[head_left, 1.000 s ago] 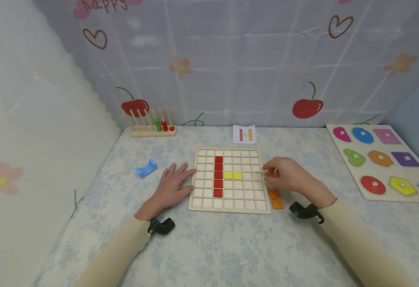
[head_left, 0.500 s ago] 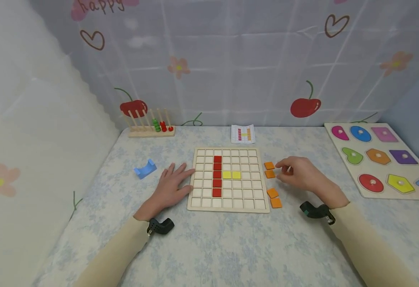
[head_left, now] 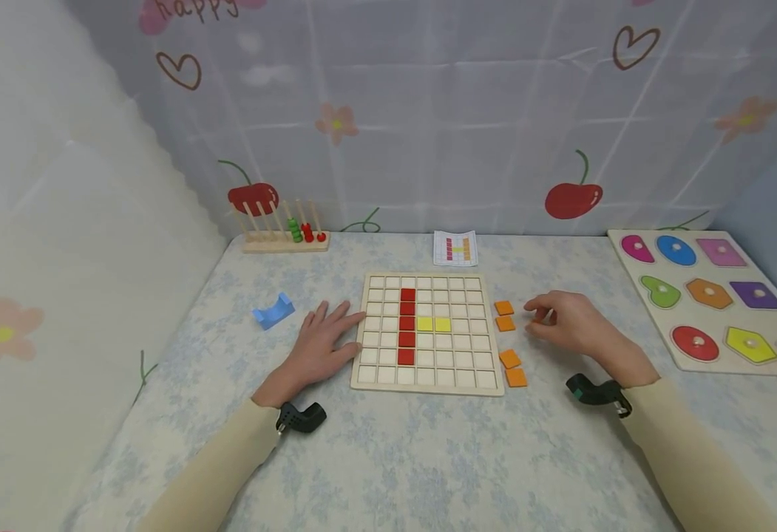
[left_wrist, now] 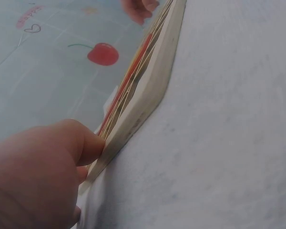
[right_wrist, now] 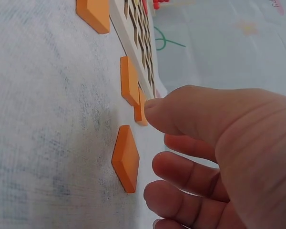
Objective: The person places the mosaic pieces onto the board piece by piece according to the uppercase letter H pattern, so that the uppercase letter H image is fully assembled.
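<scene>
A wooden grid board (head_left: 458, 360) lies flat on the table. Red square tiles (head_left: 406, 324) form a column in it, with two yellow tiles (head_left: 433, 324) beside them. My left hand (head_left: 321, 342) has its fingers spread at the board's left edge; in the left wrist view the thumb (left_wrist: 88, 145) touches that rim. To the right of the board lie several orange tiles (head_left: 505, 323). My right hand (head_left: 564, 321) hovers just right of them, fingers loosely bent and holding nothing. In the right wrist view a gap shows between its thumb and the orange tile (right_wrist: 126, 160) nearest to it.
A printed pattern card (head_left: 455, 249) lies behind the board. At the back left stands a peg abacus (head_left: 286, 242), with a blue curved piece (head_left: 273, 311) in front of it. A knobbed shape puzzle (head_left: 670, 314) occupies the right side, against a patterned curtain (head_left: 455, 133).
My right hand has drawn back to the right from the board's edge. Two orange tiles that it covered now show on the table. My left hand has stayed put.
</scene>
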Tool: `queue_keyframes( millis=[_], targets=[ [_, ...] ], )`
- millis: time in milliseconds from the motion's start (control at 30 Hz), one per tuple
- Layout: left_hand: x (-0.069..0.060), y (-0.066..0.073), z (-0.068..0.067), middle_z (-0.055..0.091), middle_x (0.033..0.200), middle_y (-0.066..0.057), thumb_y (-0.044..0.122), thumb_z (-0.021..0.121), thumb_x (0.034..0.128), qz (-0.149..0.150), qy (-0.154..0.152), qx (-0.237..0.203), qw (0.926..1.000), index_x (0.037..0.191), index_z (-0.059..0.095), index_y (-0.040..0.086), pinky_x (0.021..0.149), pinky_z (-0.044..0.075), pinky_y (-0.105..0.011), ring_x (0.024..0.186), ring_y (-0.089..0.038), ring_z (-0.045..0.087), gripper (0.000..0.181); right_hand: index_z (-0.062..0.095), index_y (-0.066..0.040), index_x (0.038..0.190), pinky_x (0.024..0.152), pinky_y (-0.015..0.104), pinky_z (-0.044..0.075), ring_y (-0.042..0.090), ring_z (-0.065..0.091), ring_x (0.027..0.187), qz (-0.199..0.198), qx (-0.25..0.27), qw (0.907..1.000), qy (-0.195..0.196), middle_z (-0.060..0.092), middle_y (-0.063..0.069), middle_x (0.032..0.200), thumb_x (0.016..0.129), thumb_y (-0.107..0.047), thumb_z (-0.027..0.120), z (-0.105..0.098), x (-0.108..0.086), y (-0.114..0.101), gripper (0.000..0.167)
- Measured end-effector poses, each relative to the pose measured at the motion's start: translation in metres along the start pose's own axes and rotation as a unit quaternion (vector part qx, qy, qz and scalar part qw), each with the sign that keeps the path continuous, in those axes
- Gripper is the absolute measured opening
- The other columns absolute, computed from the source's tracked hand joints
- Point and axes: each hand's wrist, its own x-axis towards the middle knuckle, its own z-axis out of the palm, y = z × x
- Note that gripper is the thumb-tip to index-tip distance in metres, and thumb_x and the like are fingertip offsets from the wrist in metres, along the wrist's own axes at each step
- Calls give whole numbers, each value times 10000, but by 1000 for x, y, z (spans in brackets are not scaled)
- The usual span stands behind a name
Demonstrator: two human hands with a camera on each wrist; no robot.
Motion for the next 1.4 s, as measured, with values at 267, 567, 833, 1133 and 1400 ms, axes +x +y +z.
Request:
queue_keyframes(
  millis=[267,567,833,1133,1400],
  targets=[
    [0,2,-1,280,1670,-203,291,570,988,-3,-48,6,10000,1534,490,144,1220,62,-716,1560,-526,62,572,734,24,1120,654,276,501,190,556,759,91,-4,9999,-88,685,91,882,852,-153,793,0,-1,3,326],
    [0,0,0,295,1665,-200,298,575,979,20,21,6,10000,1527,503,152,1219,73,-717,1560,-525,76,571,725,-2,1013,693,342,513,192,552,748,129,-269,9995,-123,664,83,832,828,-188,810,0,-1,10,276],
    [1,1,0,305,1663,-193,302,570,970,27,56,7,10000,1523,509,161,1216,77,-721,1560,-521,86,574,722,6,994,662,309,464,190,522,736,223,-198,9992,-265,629,67,794,829,-179,811,-1,-2,14,264],
    [1,0,1,306,1661,-199,298,575,972,57,58,11,10000,1522,510,153,1215,86,-722,1558,-526,89,572,745,14,1072,743,380,534,219,557,805,30,-161,9991,-397,672,108,894,830,-131,797,-1,-1,15,287],
    [0,0,1,303,1661,-202,291,574,969,68,73,11,9999,1521,511,152,1212,86,-725,1557,-529,87,573,750,39,1087,710,335,516,198,555,790,-61,-175,9988,-453,685,101,900,838,-118,790,-3,-2,16,297]
  ],
)
